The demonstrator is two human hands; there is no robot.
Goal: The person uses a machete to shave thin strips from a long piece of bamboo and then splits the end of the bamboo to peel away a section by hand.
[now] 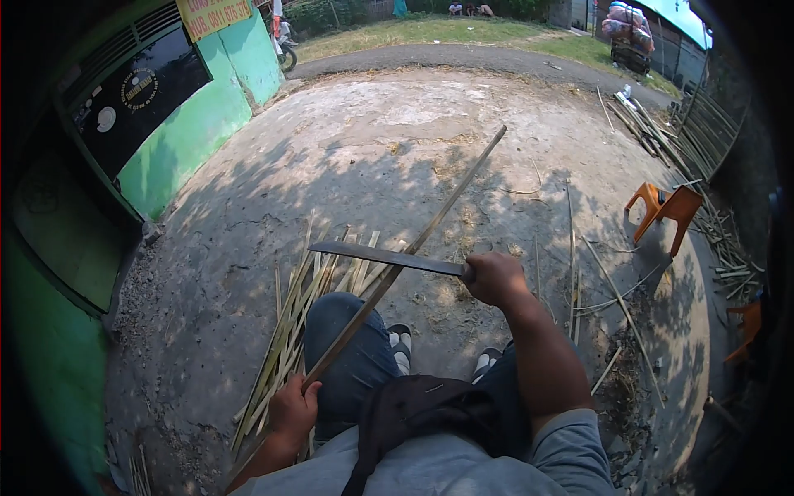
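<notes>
My left hand [293,407] is closed around the lower end of a long bamboo strip [454,198], which slants up and away to the right across my left knee. In my right hand [496,279] is the handle of a machete [385,255], its long blade pointing left. The blade crosses the bamboo strip near the middle of its length; whether it is cutting in cannot be told. A loose pile of split bamboo strips [285,335] lies on the ground beside my left leg.
An orange plastic chair [666,211] stands to the right, near scattered bamboo sticks [620,310]. More bamboo poles [645,132] are heaped at the far right. A green wall [178,169] borders the left, and a road [430,56] runs across the back.
</notes>
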